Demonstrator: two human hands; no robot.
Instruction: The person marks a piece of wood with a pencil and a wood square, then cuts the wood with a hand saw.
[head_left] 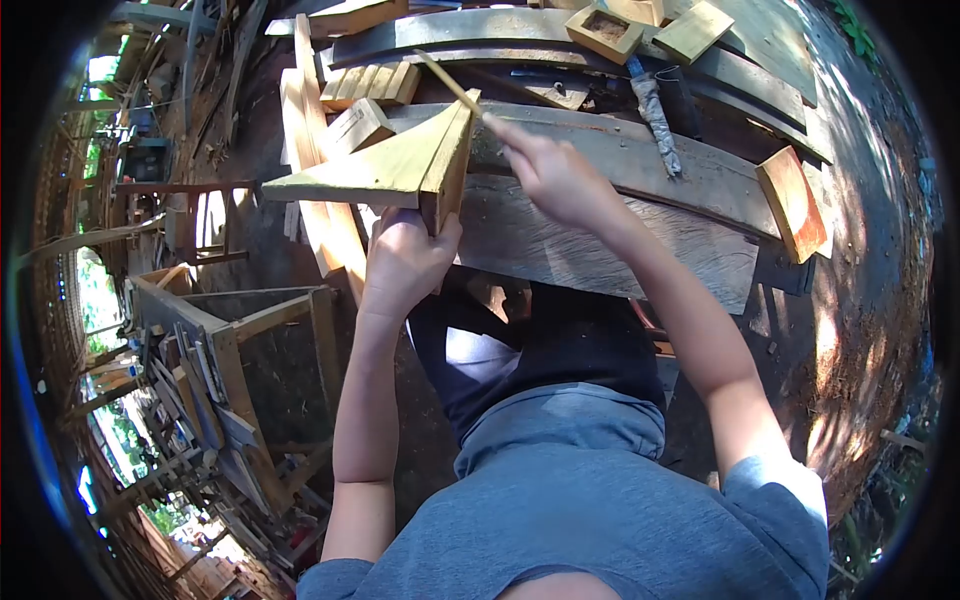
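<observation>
My left hand (408,255) is closed around the lower edge of a yellowish wooden piece (370,160), raised over the left part of the workbench. One broad face of the piece is triangular, narrowing to a point at the left, and a narrow side faces right. My right hand (560,180) grips the near end of a thin tan stick (445,78). The stick slants away up and left, crossing the top corner of the wooden piece in this view. My left palm and part of the fingers are hidden behind the wood.
Weathered planks form the workbench (600,235). On it lie a grooved wood block (372,86), a small block (355,125), a hollowed box (605,32), a wrapped-handle tool (655,125) and a curved wood block (793,205). A wooden frame (228,375) with stacked offcuts stands left.
</observation>
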